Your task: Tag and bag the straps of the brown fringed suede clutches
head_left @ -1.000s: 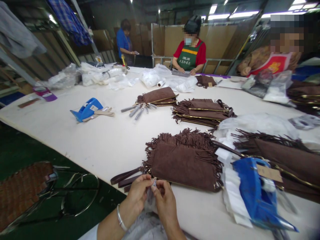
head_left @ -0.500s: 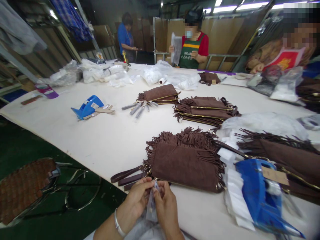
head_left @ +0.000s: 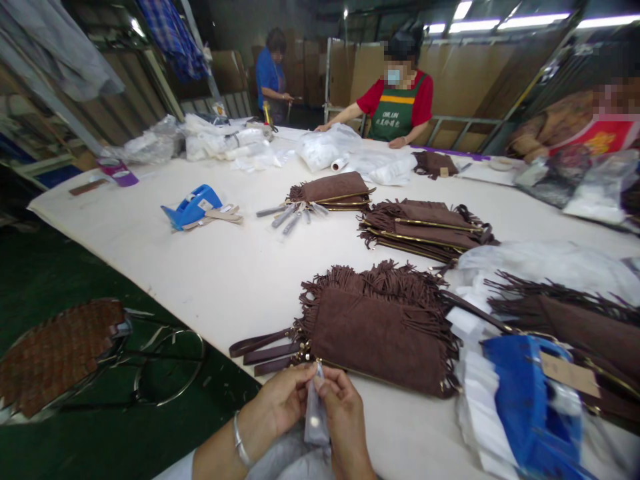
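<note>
A brown suede pouch (head_left: pixel 380 333) with fringe and a gold zip lies at the table's front edge, apparently on top of others, its wrist straps (head_left: pixel 263 347) pointing left. From the zip end hangs a small clear plastic sleeve (head_left: pixel 315 420) with a pale round spot showing in it. My left hand (head_left: pixel 285 400), with a silver bangle at the wrist, pinches the sleeve's top from the left. On the other side, my right hand (head_left: pixel 343 407) grips the same sleeve between thumb and fingers. What the sleeve covers is hard to make out.
Right of the pouch stands a blue tape dispenser (head_left: pixel 525 400) beside white paper sheets and more fringed pouches (head_left: pixel 565 320). Further back are stacked pouches (head_left: pixel 430 227), another blue dispenser (head_left: pixel 197 203) and plastic bags (head_left: pixel 330 147). A stool (head_left: pixel 60 353) stands left. Several co-workers are behind the table.
The co-worker in the green apron has lowered both hands to the table; the clear sheet is no longer held up. My view has shifted slightly left. More of the sleeve shows between my hands.
</note>
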Demonstrator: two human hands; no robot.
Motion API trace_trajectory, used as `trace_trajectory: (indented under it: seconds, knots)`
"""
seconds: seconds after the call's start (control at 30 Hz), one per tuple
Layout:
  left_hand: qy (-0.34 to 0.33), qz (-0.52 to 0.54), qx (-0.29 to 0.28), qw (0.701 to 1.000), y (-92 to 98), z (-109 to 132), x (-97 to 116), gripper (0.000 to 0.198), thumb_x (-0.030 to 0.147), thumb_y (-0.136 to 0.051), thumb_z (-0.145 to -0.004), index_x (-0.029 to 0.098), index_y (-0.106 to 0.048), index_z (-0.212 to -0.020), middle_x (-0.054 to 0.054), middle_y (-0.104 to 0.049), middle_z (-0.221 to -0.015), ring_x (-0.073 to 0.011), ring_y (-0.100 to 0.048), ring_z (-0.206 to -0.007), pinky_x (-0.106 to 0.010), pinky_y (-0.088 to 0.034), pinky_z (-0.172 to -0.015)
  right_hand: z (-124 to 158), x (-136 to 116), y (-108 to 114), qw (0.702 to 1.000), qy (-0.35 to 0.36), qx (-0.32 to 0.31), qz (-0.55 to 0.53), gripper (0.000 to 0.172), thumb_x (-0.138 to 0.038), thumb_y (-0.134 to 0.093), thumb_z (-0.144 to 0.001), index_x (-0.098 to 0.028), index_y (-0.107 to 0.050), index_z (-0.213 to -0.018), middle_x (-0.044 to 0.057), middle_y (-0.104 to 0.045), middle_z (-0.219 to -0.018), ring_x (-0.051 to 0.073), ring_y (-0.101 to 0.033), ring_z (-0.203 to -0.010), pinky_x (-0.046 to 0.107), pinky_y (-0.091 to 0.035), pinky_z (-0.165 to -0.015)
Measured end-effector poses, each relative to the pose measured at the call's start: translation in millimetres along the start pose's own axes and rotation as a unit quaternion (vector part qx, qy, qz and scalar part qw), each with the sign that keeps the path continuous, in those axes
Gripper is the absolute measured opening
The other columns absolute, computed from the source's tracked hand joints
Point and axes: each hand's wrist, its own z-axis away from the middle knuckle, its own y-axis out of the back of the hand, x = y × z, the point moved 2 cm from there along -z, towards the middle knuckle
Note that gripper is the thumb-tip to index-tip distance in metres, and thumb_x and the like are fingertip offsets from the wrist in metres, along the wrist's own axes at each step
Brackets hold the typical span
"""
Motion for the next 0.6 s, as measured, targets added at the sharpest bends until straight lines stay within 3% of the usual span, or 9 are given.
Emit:
trace_trajectory:
  seconds: [0.1, 0.27, 0.43, 0.6]
  knots:
    - [-0.004, -0.021, 0.034, 0.999, -0.2, 2, -2, 0.012, 0.012, -0.074, -0.07, 0.012, -0.063, -0.075, -0.004, -0.065, -0.063, -0.0153, -0.061, -0.054, -0.025, -0.048, -0.057, 1, 2, 1, 0.999, 0.012, 0.007, 0.044, 0.029, -0.036, -0.067, -0.075, -0.016, -0.064, -0.095, 0.006, -0.072, -0.081, 0.018, -0.065, -0.068, 0.025, -0.048, -0.064]
    - [-0.091, -0.058, 0.006, 0.994, -0.2, 4, -5, 0.019, 0.017, -0.078, -0.061, 0.011, -0.063, -0.072, -0.004, -0.064, -0.064, -0.015, -0.06, -0.056, -0.025, -0.047, -0.057, 5, 2, 2, 0.987, 0.068, 0.03, 0.145, 0.03, -0.039, -0.06, -0.08, -0.016, -0.066, -0.1, 0.006, -0.072, -0.083, 0.019, -0.066, -0.072, 0.024, -0.05, -0.065]
    - [-0.163, -0.152, 0.054, 0.973, -1.1, 6, -13, 0.024, 0.029, -0.076, -0.059, 0.012, -0.064, -0.07, -0.004, -0.062, -0.062, -0.0152, -0.057, -0.053, -0.025, -0.041, -0.052, 10, 3, 4, 0.946, 0.165, 0.038, 0.278, 0.032, -0.039, -0.051, -0.087, -0.018, -0.066, -0.107, 0.008, -0.072, -0.099, 0.021, -0.068, -0.086, 0.025, -0.052, -0.072]
    - [-0.21, -0.21, 0.086, 0.951, -8.0, 11, -10, 0.028, 0.036, -0.074, -0.059, 0.013, -0.064, -0.069, -0.005, -0.063, -0.064, -0.0154, -0.056, -0.054, -0.025, -0.039, -0.051, 11, 3, 6, 0.902, 0.195, 0.038, 0.383, 0.036, -0.043, -0.044, -0.091, -0.02, -0.063, -0.11, 0.008, -0.072, -0.1, 0.021, -0.069, -0.086, 0.025, -0.051, -0.07]
